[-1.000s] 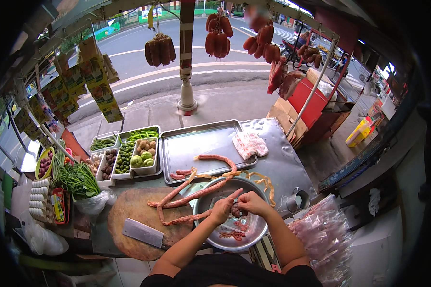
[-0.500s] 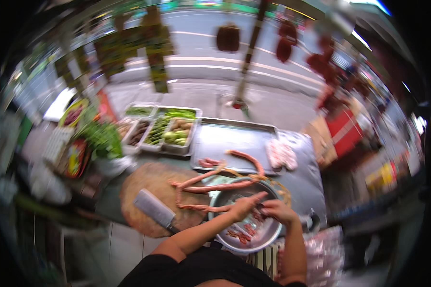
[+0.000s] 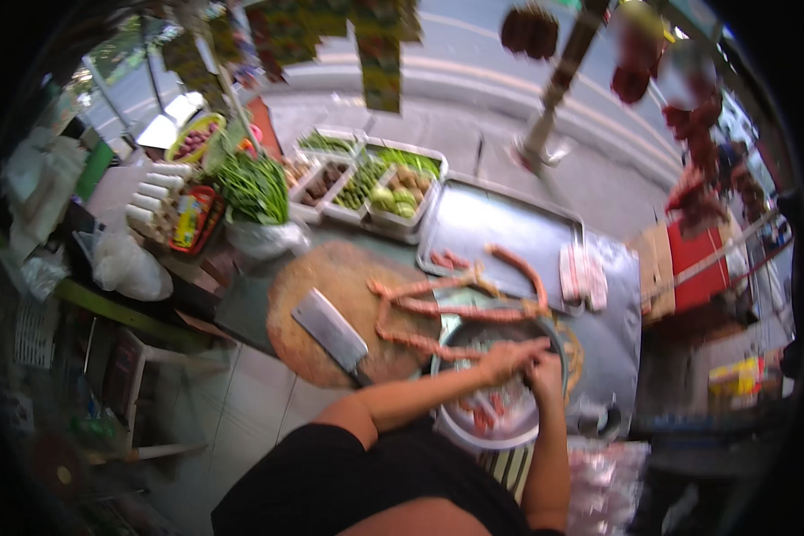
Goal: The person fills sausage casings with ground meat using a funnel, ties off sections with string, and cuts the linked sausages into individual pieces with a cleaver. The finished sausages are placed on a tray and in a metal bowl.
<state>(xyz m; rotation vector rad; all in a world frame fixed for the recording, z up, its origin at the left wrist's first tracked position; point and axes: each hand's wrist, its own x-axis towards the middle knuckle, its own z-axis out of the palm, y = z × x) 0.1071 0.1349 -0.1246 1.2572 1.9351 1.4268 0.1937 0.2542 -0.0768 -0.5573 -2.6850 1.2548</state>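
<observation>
A long string of pinkish raw sausage zigzags over the round wooden chopping board and past the tray's edge toward the metal bowl. Above the bowl, my left hand is closed around the sausage where its strand reaches the bowl. My right hand meets it at the fingertips, fingers curled; what they pinch is hidden. Pieces of reddish meat lie inside the bowl. On the board rests a cleaver, its handle pointing toward my left forearm.
Behind the board and bowl stand a metal tray with a striped cloth, and vegetable containers. Leafy greens and an egg tray are at left. Sausages hang at right; a post rises beyond.
My head view has turned, so the whole scene sits farther right and higher. My hands have come closer together over the bowl; the sausage string lies nearly the same way.
</observation>
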